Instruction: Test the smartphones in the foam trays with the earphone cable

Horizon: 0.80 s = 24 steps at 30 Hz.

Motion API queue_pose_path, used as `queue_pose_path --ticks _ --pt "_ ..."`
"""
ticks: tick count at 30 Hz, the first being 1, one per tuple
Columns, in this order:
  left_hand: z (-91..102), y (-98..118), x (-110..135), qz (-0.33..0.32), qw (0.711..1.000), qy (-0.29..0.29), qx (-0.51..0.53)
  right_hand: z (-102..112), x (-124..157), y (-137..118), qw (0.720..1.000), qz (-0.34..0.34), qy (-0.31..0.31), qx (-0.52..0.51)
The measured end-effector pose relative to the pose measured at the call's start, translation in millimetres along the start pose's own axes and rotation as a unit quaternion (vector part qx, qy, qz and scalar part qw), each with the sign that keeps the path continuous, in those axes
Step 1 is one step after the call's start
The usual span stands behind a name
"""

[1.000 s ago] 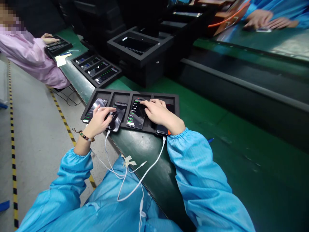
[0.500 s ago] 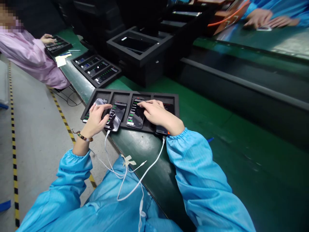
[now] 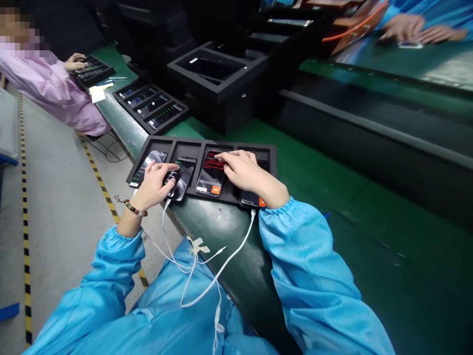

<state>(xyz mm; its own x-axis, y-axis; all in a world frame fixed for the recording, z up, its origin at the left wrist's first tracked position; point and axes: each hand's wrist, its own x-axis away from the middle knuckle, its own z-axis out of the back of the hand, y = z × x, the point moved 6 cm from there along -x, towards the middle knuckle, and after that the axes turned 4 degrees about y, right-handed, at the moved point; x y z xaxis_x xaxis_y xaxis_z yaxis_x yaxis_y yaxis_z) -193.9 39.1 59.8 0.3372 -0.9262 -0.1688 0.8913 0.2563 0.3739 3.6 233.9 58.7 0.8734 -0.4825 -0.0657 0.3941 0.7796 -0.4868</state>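
Note:
Four compartments aside, a black foam tray (image 3: pixel 188 149) lies before me with several smartphones in it. Over the second phone (image 3: pixel 185 183) from the left hovers or rests my left hand (image 3: pixel 155 185), fingers apart, holding nothing. My right hand (image 3: pixel 244 170) has its fingers stretched over the third phone (image 3: pixel 207 182), whose screen shows red text and an orange block. Partly under my right wrist is the rightmost phone (image 3: pixel 251 198), with a white cable (image 3: pixel 248 236) plugged in. The leftmost phone (image 3: pixel 150 167) lies tilted, partly behind my left hand.
Another tray of phones (image 3: pixel 151 106) lies farther along the green table (image 3: pixel 354 212). Behind stands a stacked black foam box (image 3: pixel 218 91). A person in pink (image 3: pixel 62 93) works at the left; a co-worker's hands (image 3: pixel 417 29) are at upper right. White cables hang over the table edge.
The third phone's screen has gone from a list of white and green text to red text with an orange block. Both hands stay over the same phones; the view has shifted slightly.

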Motion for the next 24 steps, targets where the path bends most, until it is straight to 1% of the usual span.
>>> queue_pose_path --ticks 2,5,7,9,11,14,19,22,24 --pt "8.3 -11.8 1.7 0.016 0.999 0.030 -0.013 1.6 0.0 0.4 1.000 -0.002 0.005 -0.001" --pt "24.7 -37.3 6.7 0.066 0.993 0.085 -0.050 3.4 0.0 1.3 1.000 -0.001 0.013 0.000" --pt "31.2 -52.5 11.7 0.094 0.989 0.094 -0.068 3.0 -0.2 2.3 1.000 0.000 0.014 0.001" --pt "34.7 -62.5 17.5 0.108 0.987 0.093 -0.079 2.2 -0.5 3.5 1.000 0.003 0.017 -0.003" --pt "37.9 -67.1 23.6 0.112 0.986 0.094 -0.086 2.1 -0.8 5.3 1.000 0.005 0.026 -0.009" --pt "44.9 -67.8 32.1 0.110 0.985 0.101 -0.090 2.3 -1.1 8.1 0.999 0.008 0.035 -0.017" --pt "58.3 -67.7 37.5 0.121 0.981 0.122 -0.092 1.8 -1.2 9.3 1.000 0.001 0.025 -0.009" --pt "57.1 -68.7 33.0 0.111 0.981 0.127 -0.093 2.0 -1.0 7.8 1.000 -0.001 0.017 -0.002" --pt "51.5 -70.7 29.3 0.102 0.984 0.112 -0.094 2.6 -0.8 7.2 1.000 -0.001 0.015 -0.003"
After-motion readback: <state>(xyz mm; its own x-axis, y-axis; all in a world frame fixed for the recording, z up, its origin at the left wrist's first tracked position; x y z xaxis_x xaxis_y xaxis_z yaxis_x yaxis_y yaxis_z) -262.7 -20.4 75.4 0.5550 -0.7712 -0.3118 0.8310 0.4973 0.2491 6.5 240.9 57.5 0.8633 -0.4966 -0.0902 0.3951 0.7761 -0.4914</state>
